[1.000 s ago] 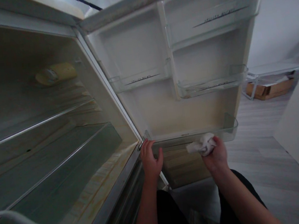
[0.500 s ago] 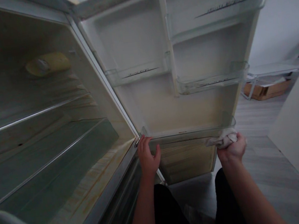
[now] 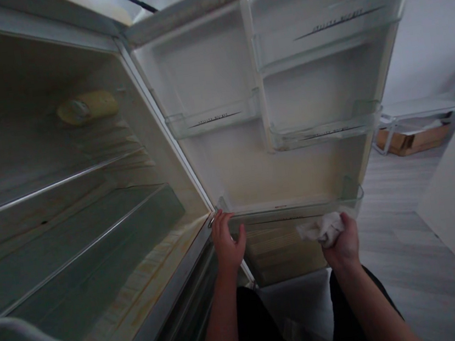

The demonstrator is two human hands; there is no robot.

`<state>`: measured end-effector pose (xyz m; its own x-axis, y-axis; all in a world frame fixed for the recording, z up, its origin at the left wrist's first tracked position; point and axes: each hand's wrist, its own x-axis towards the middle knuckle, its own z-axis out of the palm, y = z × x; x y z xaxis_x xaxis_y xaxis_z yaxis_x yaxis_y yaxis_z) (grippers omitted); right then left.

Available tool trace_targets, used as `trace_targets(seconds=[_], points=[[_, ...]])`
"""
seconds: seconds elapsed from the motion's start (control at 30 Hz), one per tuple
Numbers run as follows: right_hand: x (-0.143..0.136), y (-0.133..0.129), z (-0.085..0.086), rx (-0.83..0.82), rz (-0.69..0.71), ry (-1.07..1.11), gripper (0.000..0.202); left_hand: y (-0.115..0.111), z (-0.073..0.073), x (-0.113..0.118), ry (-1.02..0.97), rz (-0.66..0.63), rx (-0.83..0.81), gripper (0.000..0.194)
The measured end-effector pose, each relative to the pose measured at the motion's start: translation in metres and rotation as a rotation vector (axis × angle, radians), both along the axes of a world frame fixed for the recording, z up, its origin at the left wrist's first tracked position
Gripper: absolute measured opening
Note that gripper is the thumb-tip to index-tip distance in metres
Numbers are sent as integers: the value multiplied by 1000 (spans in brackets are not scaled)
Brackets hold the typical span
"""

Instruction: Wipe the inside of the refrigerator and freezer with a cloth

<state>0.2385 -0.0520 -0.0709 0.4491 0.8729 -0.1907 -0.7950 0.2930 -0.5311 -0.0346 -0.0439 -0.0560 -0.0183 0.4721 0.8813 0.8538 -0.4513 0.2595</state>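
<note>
A fridge door (image 3: 235, 164) stands open, with clear plastic shelves on its inner side. My left hand (image 3: 227, 242) rests at the left end of the lowest door shelf (image 3: 274, 214), near the hinge side, its thumb and fingers apart. A crumpled whitish cloth (image 3: 329, 229) is bunched in my right hand (image 3: 344, 242), against the front of that same shelf toward its right end. The fingers of my right hand are partly hidden behind the cloth.
On the left is the fridge interior with glass shelves (image 3: 135, 226), a yellowish lamp cover (image 3: 89, 106) and stained edges. A white cable (image 3: 41, 340) crosses the lower left. At right, a cardboard box (image 3: 414, 139) lies under a white rack (image 3: 427, 105).
My right hand has moved left along the shelf front with the cloth. My left hand keeps its place on the shelf end. The view has shifted slightly.
</note>
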Motion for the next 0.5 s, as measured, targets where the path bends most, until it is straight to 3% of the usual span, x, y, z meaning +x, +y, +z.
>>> trace_targets(seconds=[0.2,0.27,0.33,0.5], points=[[-38,-23,2,-146,519,-93,26,1,-1,0,17,6,17,33],[-49,-27,5,-165,619,-74,23,0,-2,-1,26,7,11,34],[-54,-28,9,-169,578,-22,19,0,-2,-3,33,-4,6,35],[-34,-28,21,-117,200,94,10,-1,-1,-5,33,-22,-3,36]])
